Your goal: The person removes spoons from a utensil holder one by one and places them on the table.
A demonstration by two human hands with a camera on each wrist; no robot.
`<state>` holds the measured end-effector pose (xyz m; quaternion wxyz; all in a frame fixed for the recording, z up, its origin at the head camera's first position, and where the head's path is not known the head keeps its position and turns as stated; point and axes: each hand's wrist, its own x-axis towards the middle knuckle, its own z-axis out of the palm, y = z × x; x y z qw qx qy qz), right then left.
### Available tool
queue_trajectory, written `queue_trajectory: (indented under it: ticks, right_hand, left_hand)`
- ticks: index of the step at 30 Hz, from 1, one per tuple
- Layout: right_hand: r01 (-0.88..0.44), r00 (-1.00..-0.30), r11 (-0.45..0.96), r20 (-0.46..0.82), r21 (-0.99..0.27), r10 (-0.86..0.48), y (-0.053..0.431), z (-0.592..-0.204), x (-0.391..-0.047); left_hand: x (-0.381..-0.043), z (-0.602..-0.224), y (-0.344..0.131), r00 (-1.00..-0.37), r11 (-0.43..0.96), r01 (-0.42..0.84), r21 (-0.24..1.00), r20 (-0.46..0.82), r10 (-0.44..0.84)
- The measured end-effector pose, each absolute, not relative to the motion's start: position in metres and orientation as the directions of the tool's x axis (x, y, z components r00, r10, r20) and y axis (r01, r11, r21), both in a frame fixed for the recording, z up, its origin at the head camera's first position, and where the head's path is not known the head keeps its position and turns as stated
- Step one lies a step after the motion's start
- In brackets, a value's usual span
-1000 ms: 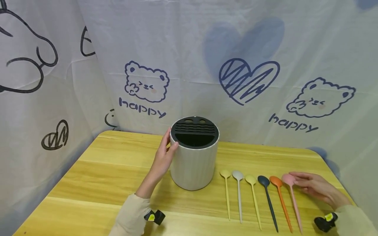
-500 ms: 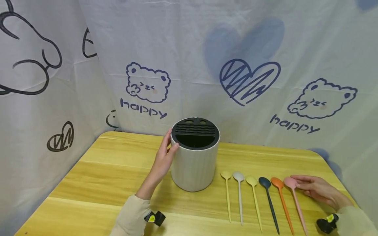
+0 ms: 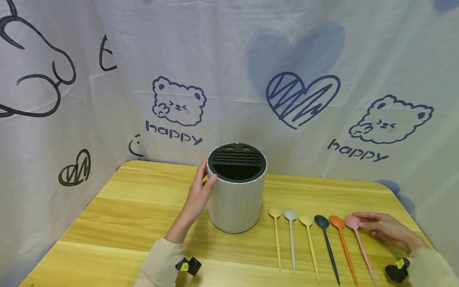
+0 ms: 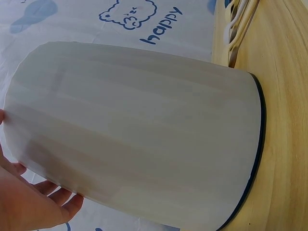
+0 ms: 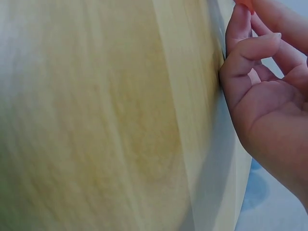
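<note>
A round, pale grey ribbed utensil holder (image 3: 234,207) stands upright on the table, its black lid (image 3: 236,159) having slots, two small holes and a wide opening. My left hand (image 3: 199,191) grips its left side near the rim, thumb in front and other fingers around the side. In the left wrist view the holder's wall (image 4: 134,130) fills most of the picture. At the right end of a row of spoons, my right hand (image 3: 389,231) pinches the bowl edge of a pink spoon (image 3: 363,249). The right wrist view shows that hand's curled fingers (image 5: 250,53).
Left of the pink spoon lie an orange spoon (image 3: 342,239), a dark blue spoon (image 3: 326,239), a pale yellow spoon (image 3: 310,241), a light grey spoon (image 3: 292,239) and another yellow spoon (image 3: 276,237). A printed white curtain (image 3: 229,79) hangs behind the wooden table (image 3: 107,223).
The pink spoon's handle end has swung a little to the right, with my right hand at its bowl. My left hand stays on the holder. The whole head view has shifted slightly.
</note>
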<state>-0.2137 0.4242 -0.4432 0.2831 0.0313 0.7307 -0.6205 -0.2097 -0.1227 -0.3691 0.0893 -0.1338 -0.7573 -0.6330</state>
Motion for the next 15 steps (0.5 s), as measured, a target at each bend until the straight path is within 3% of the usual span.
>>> queue_trajectory:
  ticks: [15]
  right_hand:
    - [0.378,-0.864,0.327,-0.457,-0.866,-0.212,0.4206,-0.4437,-0.2144]
  left_hand:
    - [-0.2101,-0.3693,-0.1222,-0.947,0.159,0.319,0.934,0.308,0.092]
